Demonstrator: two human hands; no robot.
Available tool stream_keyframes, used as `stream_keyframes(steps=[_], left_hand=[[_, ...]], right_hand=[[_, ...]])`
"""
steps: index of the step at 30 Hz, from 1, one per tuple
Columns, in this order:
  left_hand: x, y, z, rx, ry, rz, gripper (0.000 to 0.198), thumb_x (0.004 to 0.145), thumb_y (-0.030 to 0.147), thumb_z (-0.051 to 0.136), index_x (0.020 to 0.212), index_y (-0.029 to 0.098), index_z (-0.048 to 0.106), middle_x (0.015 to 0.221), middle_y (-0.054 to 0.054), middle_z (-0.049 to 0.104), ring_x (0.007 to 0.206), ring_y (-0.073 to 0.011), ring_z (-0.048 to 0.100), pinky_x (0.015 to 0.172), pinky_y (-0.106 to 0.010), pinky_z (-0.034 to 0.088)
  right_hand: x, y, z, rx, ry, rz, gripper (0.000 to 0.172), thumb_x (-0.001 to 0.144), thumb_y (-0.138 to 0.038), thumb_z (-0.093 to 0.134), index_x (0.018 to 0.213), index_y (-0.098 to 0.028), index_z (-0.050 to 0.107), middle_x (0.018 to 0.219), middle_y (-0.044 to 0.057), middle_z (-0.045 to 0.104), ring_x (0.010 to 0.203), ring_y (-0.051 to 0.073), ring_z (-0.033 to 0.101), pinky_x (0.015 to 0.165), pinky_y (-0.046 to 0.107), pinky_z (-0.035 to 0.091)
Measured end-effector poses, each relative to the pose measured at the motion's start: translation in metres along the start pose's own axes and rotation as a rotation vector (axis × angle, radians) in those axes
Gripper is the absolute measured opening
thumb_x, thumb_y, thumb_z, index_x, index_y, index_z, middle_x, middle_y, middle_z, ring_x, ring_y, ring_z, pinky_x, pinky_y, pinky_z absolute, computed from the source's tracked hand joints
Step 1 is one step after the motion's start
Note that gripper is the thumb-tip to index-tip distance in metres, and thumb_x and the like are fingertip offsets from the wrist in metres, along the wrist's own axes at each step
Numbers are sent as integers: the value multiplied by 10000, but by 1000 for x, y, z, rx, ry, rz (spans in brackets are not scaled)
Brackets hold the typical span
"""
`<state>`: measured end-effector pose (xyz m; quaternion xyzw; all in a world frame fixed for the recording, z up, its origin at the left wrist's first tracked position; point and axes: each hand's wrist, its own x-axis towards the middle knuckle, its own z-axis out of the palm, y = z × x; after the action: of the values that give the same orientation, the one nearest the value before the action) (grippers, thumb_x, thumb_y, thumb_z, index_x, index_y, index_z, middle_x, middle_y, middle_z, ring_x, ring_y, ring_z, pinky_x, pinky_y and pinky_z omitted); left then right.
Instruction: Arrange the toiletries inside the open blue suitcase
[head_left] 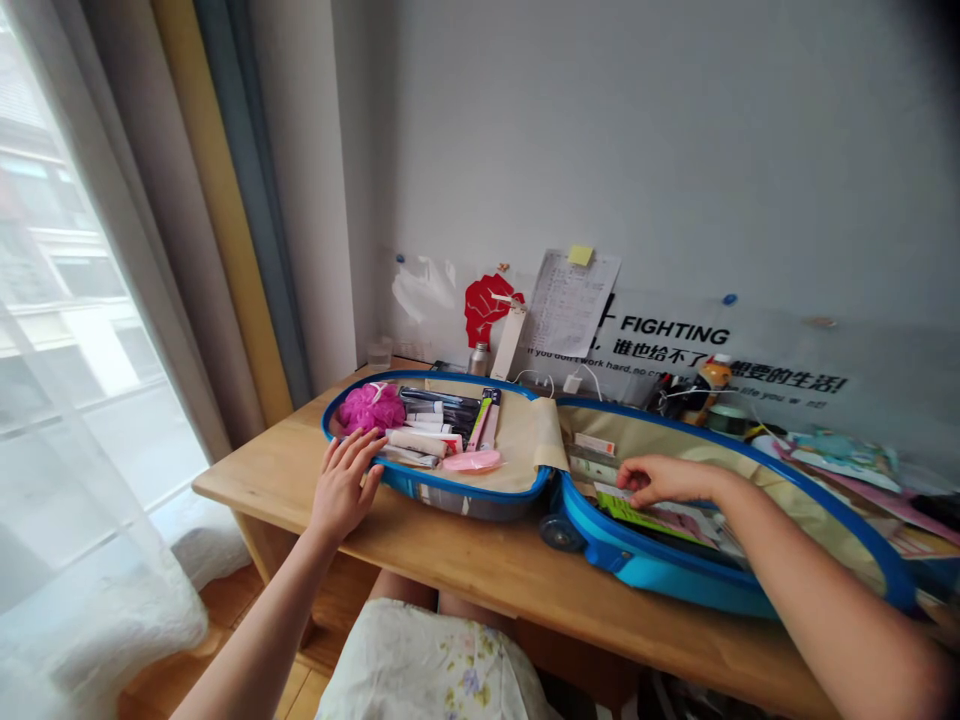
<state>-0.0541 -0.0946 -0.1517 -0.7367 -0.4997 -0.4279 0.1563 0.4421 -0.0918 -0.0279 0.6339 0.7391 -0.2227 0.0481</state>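
Note:
A blue suitcase [441, 484] lies spread apart on the wooden desk, its two halves side by side. My left hand [346, 485] rests at the near left rim with fingers stretched out, beside a magenta bath puff [371, 407] and a pale tube [421, 441]. That half also holds several tubes, toothbrush packs [489, 420] and a pink oval case [472, 461]. Over the right half is my right hand [660, 480], fingers curled together just above a green packet [630, 512]. What its fingertips hold, if anything, is hidden. A small white box [595, 444] lies behind it.
Along the wall stand a metal bottle [479, 359], a clear cup [379, 352] and an orange-topped bottle [712, 375]. A charger [572, 383] with white cable lies behind the suitcase. Papers and packets [847, 460] crowd the right. Curtains [225, 200] hang at left.

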Motion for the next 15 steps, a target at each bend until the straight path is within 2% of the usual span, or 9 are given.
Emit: stream_keyframes(steps=[9, 15], left_hand=[[0, 1, 0, -6, 8, -16, 408, 967, 386, 374, 1272, 266, 617, 1345, -68, 619, 1306, -262, 501, 1146, -466, 282], [0, 1, 0, -6, 7, -11, 401, 972, 393, 376, 1262, 257, 618, 1350, -70, 616, 1312, -259, 494, 1152, -462, 271]], right_hand=[[2, 0, 6, -52, -29, 61, 283, 555, -304, 705, 814, -190, 686, 780, 23, 667, 714, 167, 595, 636, 263, 440], [3, -1, 8, -41, -49, 72, 224, 563, -279, 687, 769, -195, 662, 666, -12, 624, 593, 119, 527, 550, 234, 382]])
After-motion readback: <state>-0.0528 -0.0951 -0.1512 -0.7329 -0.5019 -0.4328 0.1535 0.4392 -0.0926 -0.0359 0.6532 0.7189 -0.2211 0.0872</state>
